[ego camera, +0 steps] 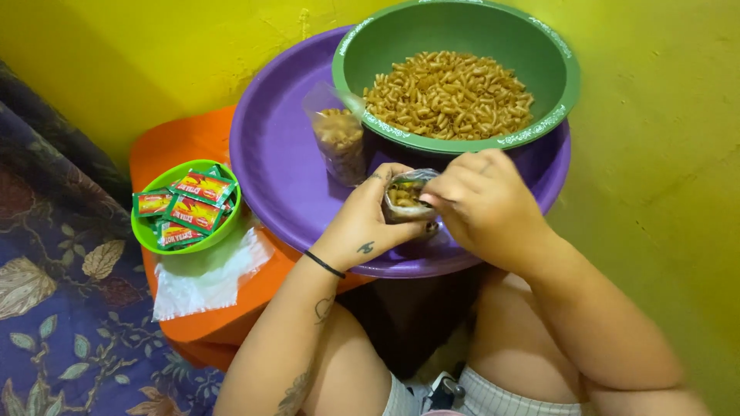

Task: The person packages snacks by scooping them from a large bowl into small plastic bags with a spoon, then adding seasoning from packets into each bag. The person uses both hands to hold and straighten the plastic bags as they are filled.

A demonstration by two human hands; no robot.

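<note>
— Where's the small plastic bag (407,196)?
— At the purple tray's (281,166) six o'clock, left hand (368,223) wrapped round it, right hand (482,204) pinching its mouth.
— Handling?
— Probably light, limp, slippery; best held near the rim.

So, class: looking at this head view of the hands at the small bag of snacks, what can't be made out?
- Small clear bag: its lower half is hidden by the left hand and right hand.
- Right fingertips: hidden inside the bag mouth.
- Purple tray: far part covered by the green bowl.
</note>
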